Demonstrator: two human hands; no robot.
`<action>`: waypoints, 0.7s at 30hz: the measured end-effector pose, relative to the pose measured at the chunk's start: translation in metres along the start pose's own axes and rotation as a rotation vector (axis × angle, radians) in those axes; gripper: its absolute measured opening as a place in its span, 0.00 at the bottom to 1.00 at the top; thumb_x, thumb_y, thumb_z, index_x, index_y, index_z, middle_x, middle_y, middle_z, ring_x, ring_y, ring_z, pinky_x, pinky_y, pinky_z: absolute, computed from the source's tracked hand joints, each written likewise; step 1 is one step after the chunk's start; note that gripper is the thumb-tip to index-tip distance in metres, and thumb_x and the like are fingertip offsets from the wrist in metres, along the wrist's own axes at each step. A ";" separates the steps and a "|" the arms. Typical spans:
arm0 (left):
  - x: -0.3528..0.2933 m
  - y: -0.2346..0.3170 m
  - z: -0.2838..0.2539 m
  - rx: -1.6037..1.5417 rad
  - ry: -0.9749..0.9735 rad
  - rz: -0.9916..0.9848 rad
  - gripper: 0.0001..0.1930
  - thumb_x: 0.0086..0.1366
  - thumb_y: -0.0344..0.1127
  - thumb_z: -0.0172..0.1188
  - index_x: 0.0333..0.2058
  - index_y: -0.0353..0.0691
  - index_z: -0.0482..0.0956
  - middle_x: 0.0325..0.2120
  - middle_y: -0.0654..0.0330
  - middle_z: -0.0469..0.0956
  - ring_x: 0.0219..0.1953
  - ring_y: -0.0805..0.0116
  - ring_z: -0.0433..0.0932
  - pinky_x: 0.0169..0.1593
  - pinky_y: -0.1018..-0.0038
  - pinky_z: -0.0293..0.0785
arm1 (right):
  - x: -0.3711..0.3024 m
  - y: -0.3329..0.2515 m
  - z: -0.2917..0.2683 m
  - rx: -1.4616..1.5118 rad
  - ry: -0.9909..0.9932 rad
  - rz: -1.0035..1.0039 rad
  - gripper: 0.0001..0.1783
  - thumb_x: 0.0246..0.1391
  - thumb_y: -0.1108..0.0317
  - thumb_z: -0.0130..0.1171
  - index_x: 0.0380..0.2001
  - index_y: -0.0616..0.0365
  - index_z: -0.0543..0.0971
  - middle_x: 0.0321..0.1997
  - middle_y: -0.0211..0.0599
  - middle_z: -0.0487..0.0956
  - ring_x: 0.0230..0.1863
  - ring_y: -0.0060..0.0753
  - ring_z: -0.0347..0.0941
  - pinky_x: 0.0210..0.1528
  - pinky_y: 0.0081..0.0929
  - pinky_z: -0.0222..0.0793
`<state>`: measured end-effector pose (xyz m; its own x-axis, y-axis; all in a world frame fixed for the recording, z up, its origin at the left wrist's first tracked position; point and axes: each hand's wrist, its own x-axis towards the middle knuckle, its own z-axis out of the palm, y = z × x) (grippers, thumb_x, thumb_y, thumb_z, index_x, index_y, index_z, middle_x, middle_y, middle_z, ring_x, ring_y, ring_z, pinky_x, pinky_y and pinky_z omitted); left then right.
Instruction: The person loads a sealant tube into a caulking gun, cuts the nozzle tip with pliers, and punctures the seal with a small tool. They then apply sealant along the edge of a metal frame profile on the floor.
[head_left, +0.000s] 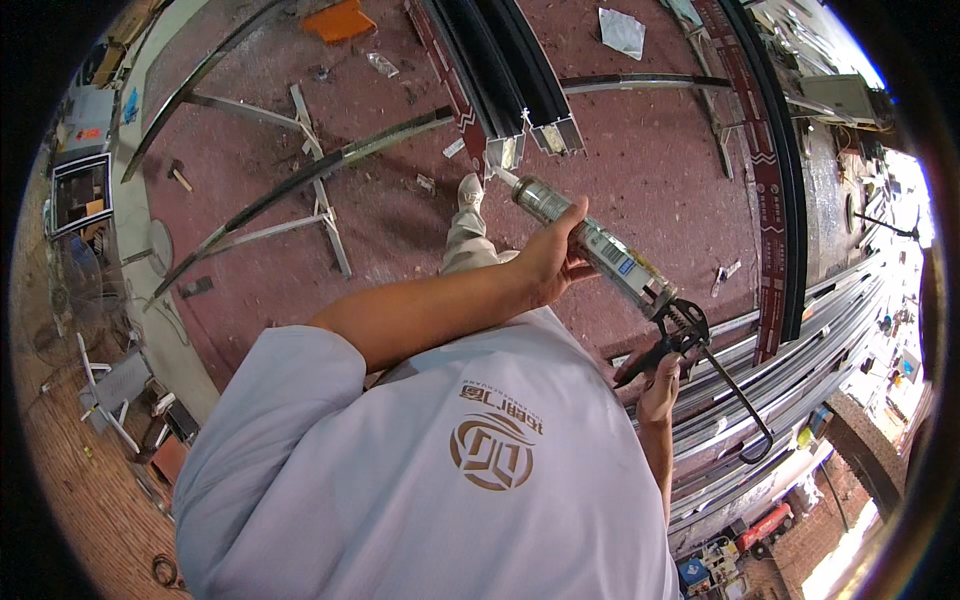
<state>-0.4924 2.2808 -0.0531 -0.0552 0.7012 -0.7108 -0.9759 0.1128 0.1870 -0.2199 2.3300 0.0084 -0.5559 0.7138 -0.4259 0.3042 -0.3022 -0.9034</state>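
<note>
A caulking gun (689, 322) lies slantwise in front of my body, loaded with a clear cartridge that has a printed label. My left hand (552, 252) is wrapped round the cartridge's middle and supports it. Lower and to the right, my right hand (659, 388) grips the gun's black handle; its fingers are partly hidden. The pale nozzle (506, 176) points up and left, close to the cut end of a dark aluminium profile (505, 150). Whether the tip touches the profile, I cannot tell. The gun's bent metal rod (735, 395) sticks out toward the lower right.
Metal stand bars (330, 165) cross the reddish floor on the left, near a hammer (180, 176). Another long dark profile (785, 230) runs along the right. Beyond it lie stacked metal profiles (830, 320). An orange sheet (338, 20) and a white sheet (622, 34) lie on the floor ahead.
</note>
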 end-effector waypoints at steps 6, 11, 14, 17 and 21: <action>-0.003 0.001 0.003 -0.016 0.000 0.014 0.22 0.69 0.62 0.59 0.38 0.49 0.74 0.34 0.65 0.78 0.44 0.68 0.80 0.58 0.55 0.75 | 0.006 0.006 -0.005 -0.051 0.000 -0.022 0.38 0.67 0.30 0.40 0.35 0.60 0.72 0.25 0.39 0.75 0.22 0.33 0.73 0.24 0.30 0.70; -0.004 0.003 0.005 -0.005 -0.018 0.027 0.23 0.68 0.64 0.59 0.38 0.49 0.74 0.35 0.65 0.78 0.46 0.68 0.79 0.58 0.55 0.75 | 0.004 -0.004 -0.003 -0.065 -0.015 -0.015 0.38 0.67 0.30 0.37 0.34 0.60 0.71 0.22 0.38 0.73 0.19 0.33 0.71 0.21 0.29 0.68; -0.005 0.005 0.007 -0.004 -0.015 0.019 0.23 0.69 0.64 0.58 0.38 0.49 0.75 0.35 0.65 0.78 0.45 0.69 0.78 0.57 0.56 0.75 | 0.004 -0.014 0.002 -0.086 -0.015 -0.022 0.39 0.67 0.29 0.37 0.33 0.59 0.71 0.20 0.37 0.72 0.18 0.31 0.70 0.21 0.27 0.67; -0.006 0.005 0.008 -0.003 -0.011 0.020 0.22 0.69 0.64 0.58 0.38 0.49 0.75 0.35 0.65 0.79 0.45 0.69 0.79 0.56 0.57 0.76 | 0.004 -0.019 0.008 -0.086 0.039 0.003 0.40 0.66 0.27 0.37 0.31 0.59 0.71 0.19 0.36 0.71 0.17 0.29 0.68 0.20 0.26 0.66; -0.004 0.005 0.008 -0.011 0.003 0.019 0.22 0.70 0.63 0.57 0.39 0.49 0.75 0.36 0.65 0.79 0.45 0.69 0.79 0.55 0.58 0.77 | 0.006 -0.025 0.005 -0.135 -0.016 0.036 0.42 0.64 0.24 0.38 0.27 0.58 0.71 0.18 0.34 0.70 0.17 0.27 0.67 0.19 0.25 0.63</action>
<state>-0.4953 2.2840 -0.0438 -0.0743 0.7011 -0.7092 -0.9769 0.0917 0.1929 -0.2347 2.3385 0.0288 -0.5545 0.6935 -0.4600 0.4247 -0.2395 -0.8731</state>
